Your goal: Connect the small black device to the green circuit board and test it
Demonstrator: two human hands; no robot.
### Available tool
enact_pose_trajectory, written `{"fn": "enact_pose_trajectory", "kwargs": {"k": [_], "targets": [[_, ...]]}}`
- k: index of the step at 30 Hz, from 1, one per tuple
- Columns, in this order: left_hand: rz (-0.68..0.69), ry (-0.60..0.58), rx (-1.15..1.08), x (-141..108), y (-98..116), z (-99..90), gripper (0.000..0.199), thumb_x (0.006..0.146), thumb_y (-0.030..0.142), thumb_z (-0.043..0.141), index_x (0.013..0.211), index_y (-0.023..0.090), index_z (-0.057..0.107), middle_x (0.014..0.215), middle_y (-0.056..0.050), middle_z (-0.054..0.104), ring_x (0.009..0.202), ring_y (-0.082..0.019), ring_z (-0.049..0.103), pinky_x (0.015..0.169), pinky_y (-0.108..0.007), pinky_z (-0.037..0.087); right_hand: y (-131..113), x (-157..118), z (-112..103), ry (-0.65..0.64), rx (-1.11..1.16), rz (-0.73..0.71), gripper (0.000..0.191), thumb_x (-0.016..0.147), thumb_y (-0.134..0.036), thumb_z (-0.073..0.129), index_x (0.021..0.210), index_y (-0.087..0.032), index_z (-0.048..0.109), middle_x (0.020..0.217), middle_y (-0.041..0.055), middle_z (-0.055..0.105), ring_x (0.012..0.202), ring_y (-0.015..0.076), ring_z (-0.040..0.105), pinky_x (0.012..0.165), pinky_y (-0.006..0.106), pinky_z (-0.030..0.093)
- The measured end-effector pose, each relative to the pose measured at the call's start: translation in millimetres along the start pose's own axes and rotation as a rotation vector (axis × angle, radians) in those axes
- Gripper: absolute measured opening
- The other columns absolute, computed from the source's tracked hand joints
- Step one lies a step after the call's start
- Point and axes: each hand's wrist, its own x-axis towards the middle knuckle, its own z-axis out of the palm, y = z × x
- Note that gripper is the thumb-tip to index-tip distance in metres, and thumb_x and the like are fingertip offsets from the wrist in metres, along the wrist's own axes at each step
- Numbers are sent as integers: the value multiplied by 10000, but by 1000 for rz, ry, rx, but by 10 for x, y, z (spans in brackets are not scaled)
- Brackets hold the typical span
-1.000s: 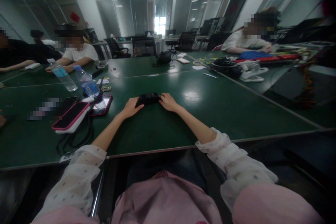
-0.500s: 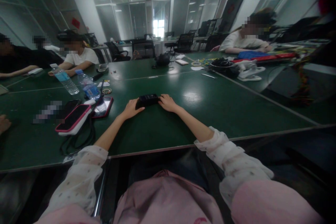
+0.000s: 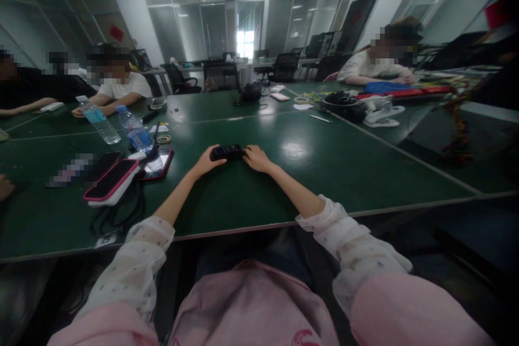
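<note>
A small black box-shaped object with faint pale marks lies on the green table in front of me; its exact kind is too small to make out. My left hand is closed around its left end, thumb along the near side and fingers behind. At the opposite end, my right hand holds the box's right edge with bent fingers, its back facing up. Part of each end is hidden by the fingers.
Left of my hands lie a pink-rimmed phone, another phone and a black cable. Two water bottles stand behind them. Farther back are a black bundle and white straps. Several people sit around the table.
My left hand has turned slightly, and its thumb now reaches farther along the box's near side. The box has shifted a little left. My right hand stays at its end.
</note>
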Motion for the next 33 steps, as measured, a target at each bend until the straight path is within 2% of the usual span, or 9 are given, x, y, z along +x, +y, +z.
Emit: {"fn": "enact_pose_trajectory", "kwargs": {"k": [6,12,15,19,22,25,27,30,33], "targets": [[14,-5,-100,-30,61,0,659,665,450,724,1223,177,505,1218,-124,588,1128,-255,561,1010,-479,393,-16,-12,-19,-3,-21,0,381,930,-337,424,1265,-187,524,1342,162,452,1275,337,373,996,532,366],[5,60,-201,-30,109,-4,667,685,451,708,1248,181,472,1252,-120,573,1155,-243,551,1015,-438,408,-2,-13,-17,-6,-18,0,413,936,-369,405,1297,-195,506,1324,161,457,1266,327,381,989,517,374],[-7,160,-236,11,120,-37,667,716,467,678,1273,183,445,1272,-117,564,1165,-238,549,1011,-413,420,1,-16,-19,-9,-33,-8,424,941,-373,397,1311,-193,498,1320,171,459,1266,327,380,986,511,377],[-19,399,-223,69,68,-130,632,759,481,630,1270,163,441,1271,-128,569,1174,-229,550,1001,-374,430,-14,-28,-37,-18,-55,-9,430,948,-385,382,1328,-206,479,1343,158,446,1277,312,373,999,496,372],[-105,552,-39,35,-7,-210,581,769,480,623,1229,161,463,1221,-130,603,1136,-227,581,974,-366,441,-30,-33,-48,-33,-76,4,432,953,-392,373,1331,-210,473,1353,146,439,1285,302,366,1006,486,369],[-208,523,316,-46,-73,-254,593,709,515,677,1179,196,505,1140,-117,647,1101,-273,601,952,-408,438,-32,-33,-47,-35,-90,14,430,955,-398,368,1329,-214,473,1352,141,439,1281,298,370,1005,481,371],[-249,462,455,-85,-103,-257,594,714,539,663,1176,201,505,1113,-130,657,1076,-303,612,917,-427,449,-22,-33,-41,-30,-88,4,430,955,-399,367,1330,-216,471,1351,140,439,1280,300,373,1001,483,376],[-296,386,514,-93,-134,-246,642,738,546,636,1238,188,452,1147,-166,641,1085,-332,606,877,-437,463,3,-27,-27,-16,-80,-16,428,951,-387,375,1327,-209,478,1340,147,450,1272,310,385,990,495,388],[-284,329,509,-77,-157,-236,747,754,510,636,1344,162,337,1211,-204,601,1112,-345,591,886,-453,460,32,-12,-1,1,-70,-29,421,946,-377,383,1317,-207,489,1327,151,460,1264,322,395,975,513,400]]}}
